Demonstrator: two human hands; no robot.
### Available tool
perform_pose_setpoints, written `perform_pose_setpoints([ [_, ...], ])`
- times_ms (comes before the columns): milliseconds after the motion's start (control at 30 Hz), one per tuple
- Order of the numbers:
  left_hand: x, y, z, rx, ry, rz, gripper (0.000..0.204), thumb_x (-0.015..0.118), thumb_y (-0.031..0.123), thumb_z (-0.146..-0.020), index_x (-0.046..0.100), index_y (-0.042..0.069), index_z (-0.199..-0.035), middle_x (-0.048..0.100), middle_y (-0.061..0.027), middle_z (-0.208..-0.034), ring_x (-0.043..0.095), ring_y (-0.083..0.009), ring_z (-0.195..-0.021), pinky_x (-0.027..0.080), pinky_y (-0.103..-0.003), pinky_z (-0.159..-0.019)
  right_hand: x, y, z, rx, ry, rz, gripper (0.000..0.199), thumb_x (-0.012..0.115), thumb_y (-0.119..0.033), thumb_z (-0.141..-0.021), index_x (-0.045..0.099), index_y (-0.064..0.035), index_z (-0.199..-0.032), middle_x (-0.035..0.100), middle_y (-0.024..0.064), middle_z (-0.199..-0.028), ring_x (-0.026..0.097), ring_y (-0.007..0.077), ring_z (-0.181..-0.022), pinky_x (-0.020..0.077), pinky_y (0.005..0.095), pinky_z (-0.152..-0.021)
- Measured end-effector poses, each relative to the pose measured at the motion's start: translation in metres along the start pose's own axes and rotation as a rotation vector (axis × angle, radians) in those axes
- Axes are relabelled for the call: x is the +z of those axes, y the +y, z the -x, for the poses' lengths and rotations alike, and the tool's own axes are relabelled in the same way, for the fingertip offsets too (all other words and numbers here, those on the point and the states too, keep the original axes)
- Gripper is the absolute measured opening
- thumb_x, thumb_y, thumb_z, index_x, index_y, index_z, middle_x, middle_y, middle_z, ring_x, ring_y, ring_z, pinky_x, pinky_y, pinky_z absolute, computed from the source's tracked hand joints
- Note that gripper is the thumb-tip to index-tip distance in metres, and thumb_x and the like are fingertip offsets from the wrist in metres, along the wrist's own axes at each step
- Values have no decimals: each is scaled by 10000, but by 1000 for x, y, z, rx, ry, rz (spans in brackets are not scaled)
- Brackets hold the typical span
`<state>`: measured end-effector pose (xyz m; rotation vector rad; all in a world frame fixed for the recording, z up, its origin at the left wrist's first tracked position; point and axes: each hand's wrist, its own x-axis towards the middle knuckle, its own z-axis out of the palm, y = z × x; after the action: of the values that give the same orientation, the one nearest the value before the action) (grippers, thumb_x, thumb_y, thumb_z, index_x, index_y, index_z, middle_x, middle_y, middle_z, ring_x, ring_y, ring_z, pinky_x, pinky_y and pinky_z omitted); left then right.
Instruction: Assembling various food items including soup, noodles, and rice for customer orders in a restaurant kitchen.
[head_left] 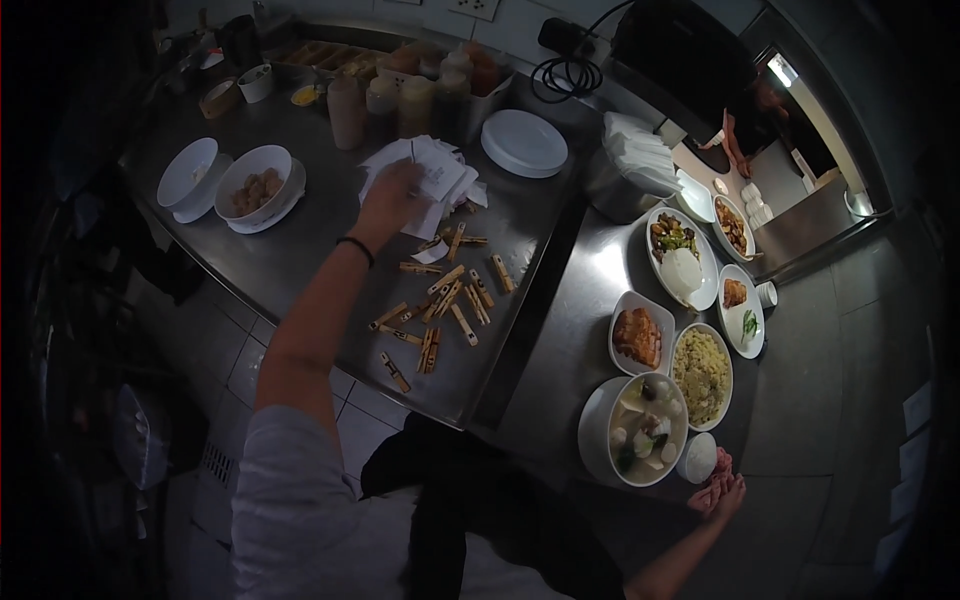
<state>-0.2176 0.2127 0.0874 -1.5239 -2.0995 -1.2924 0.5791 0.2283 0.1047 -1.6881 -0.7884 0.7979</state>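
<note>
My left hand (396, 196) reaches over a pile of white paper slips (440, 172). Its fingers are closed at a slip beside a thin upright spike (412, 151) that rises from the pile. A dark band circles that wrist. Several wooden clothespins (446, 295) lie scattered on the steel table just nearer than the pile. At the lower right, my right hand (734, 498) grips a crumpled pinkish cloth (712, 484). A small white bowl of rice (697, 458) and a large bowl of soup (648, 428) sit close to the cloth.
Fried rice (702, 375), browned meat (637, 338) and other plated dishes crowd the right counter. White bowls (262, 190) stand at the left, one holding meatballs. Sauce bottles (415, 105), stacked white plates (524, 143) and a napkin holder (630, 180) line the back. Another person's arm (735, 145) shows through the opening.
</note>
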Motion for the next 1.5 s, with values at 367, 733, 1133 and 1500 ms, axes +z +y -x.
perform_pose_setpoints([
  [367,-9,-47,-75,-303,-541,231,221,598,240,-815,609,37,-901,612,-77,-798,570,-146,-724,447,-297,-663,52,-30,65,34,-146,118,432,427,-324,-921,375,-60,-1259,455,91,-1262,469,202,-1133,400,368,-902],
  [733,-7,-70,-84,-331,-381,277,227,545,257,-841,533,37,-893,597,-123,-797,567,-197,-750,442,-338,-691,51,-7,38,-52,-365,74,462,501,-285,-896,362,-63,-1276,466,60,-1236,459,215,-1149,409,389,-931],
  [1133,57,-155,-101,21,-328,-101,235,524,221,-849,559,11,-948,621,-170,-866,606,-277,-805,465,-390,-719,56,-27,26,-399,-323,1021,1111,817,-151,-442,212,-99,-1372,353,134,-1320,323,271,-1236,309,378,-999],
  [1500,-14,-46,-109,-102,-533,-114,261,530,261,-841,584,51,-987,609,-165,-954,585,-311,-901,457,-390,-769,85,-27,25,-375,-382,1065,1122,778,-4,-365,242,-79,-1349,441,160,-1189,431,285,-1126,354,361,-964],
])
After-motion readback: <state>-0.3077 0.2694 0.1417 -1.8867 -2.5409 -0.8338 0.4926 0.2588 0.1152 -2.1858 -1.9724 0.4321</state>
